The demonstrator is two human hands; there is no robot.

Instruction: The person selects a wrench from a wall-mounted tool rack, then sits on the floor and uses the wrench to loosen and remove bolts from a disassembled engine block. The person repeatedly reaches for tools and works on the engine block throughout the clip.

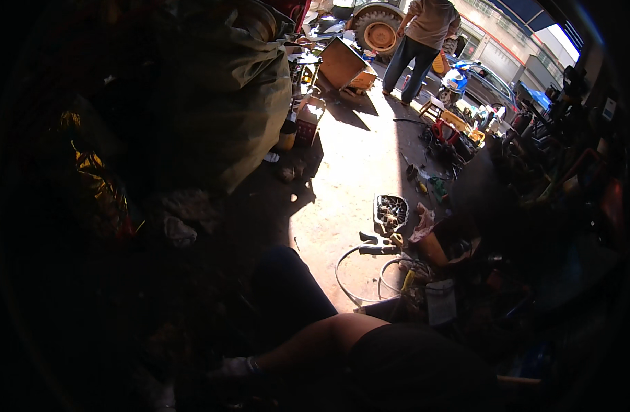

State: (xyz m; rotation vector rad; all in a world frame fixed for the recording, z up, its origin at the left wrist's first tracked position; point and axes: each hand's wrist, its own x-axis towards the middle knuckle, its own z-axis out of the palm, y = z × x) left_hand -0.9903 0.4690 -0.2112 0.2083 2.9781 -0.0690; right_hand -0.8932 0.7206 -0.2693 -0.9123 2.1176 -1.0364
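Observation:
From the lower right, my right arm, in a dark sleeve, bends at the elbow and reaches left into deep shadow. My right hand (231, 367) seems to wear a pale glove; its fingers and anything in them are lost in the dark. A faint pale patch lies farther left at the lower edge, and I cannot tell whether it is my left hand. A dark trouser leg (291, 281) shows just beyond my forearm. On the sunlit floor ahead lies a black-handled tool (378, 248) with a looping grey cable (339, 275), apart from my arm.
A black tray (377, 223) of small parts sits beyond the cable. Clutter lines the right side. At the left bulges a large greenish sack or cover (253, 103). Farther off are an open cardboard box (342, 62), a standing person (425, 34), a large tyre (370, 27) and a blue scooter (456, 79).

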